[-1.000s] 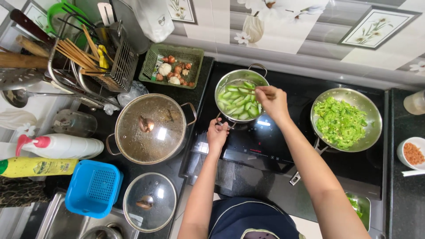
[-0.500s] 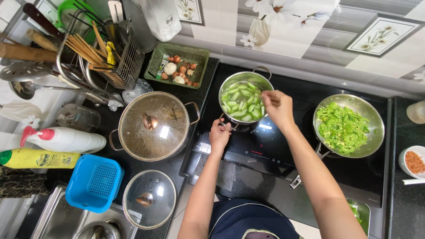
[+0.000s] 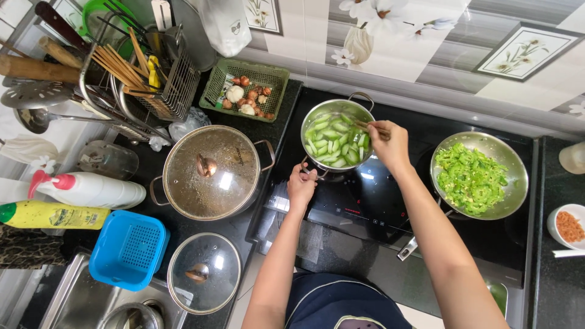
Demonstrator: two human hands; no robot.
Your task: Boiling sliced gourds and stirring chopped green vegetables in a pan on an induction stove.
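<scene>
Holding the near handle of the steel pot, the left hand is closed around it, while the right hand grips wooden chopsticks dipped into the green vegetable pieces. This pot stands on the black cooktop, between the lidded pot at left and the pan of greens at right.

A lidded pot, a blue basket and a green tray sit nearby.
</scene>
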